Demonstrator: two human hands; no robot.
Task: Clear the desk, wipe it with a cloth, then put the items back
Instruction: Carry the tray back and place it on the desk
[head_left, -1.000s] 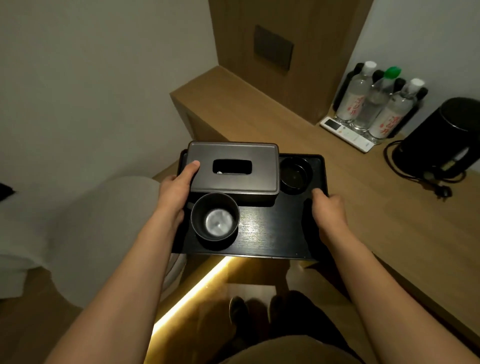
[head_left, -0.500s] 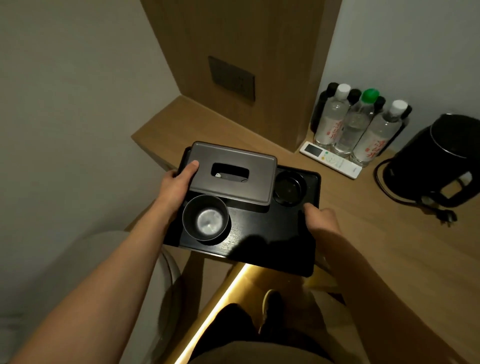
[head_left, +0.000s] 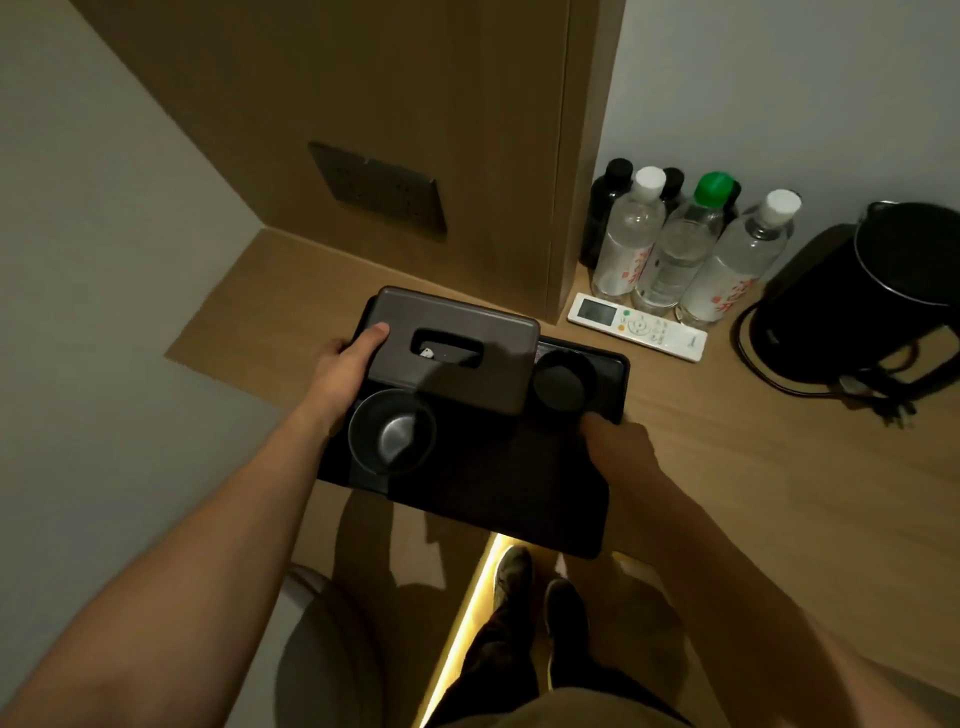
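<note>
Behind the desk's (head_left: 753, 457) far edge I see a grey rectangular socket plate (head_left: 378, 193) set in a tall wooden wall panel (head_left: 415, 104). A glowing yellow light strip (head_left: 469, 613) runs below its near edge, with a pale rounded seat (head_left: 322, 675) beside it.

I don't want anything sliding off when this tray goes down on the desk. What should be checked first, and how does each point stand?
1. Both grips: left hand and right hand hold the black tray at opposite sides: ok.
2. Tissue box steadied by left thumb: ok.
3. Cup upright: ok.
4. Small dark cup upright: ok.
5. Desk bare beyond the tray: ok.
6. Remote lies close to the tray's far right corner: not ok.
</note>
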